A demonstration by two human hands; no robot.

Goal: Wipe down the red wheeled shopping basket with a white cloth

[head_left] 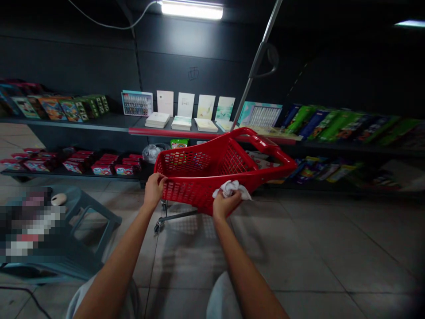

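Knees in light trousers [222,296] showed at six o'clock of the view, and from there both bare forearms reached forward toward twelve. The left hand [154,188] was closed on the near rim of the red basket [199,170], at its eight o'clock corner, with the fingers curled over the edge. The right hand [226,206] was bunched around a white cloth [232,188], pinching it in the fist and pressing it on the outer wall of the basket at about five o'clock. The basket was tilted, its open mouth partly toward the person, above a small wheeled frame [171,218] on the tiled floor [299,248]. I judged the wiping to be somewhere in the middle: the cloth touched only this one lower wall, and nothing showed which parts were already clean. A blue-green stool [89,221] stood at nine o'clock of the basket. Farther, at twelve o'clock, dark shelves [109,122] carried boxes and cards [186,105] under a lamp [191,9].
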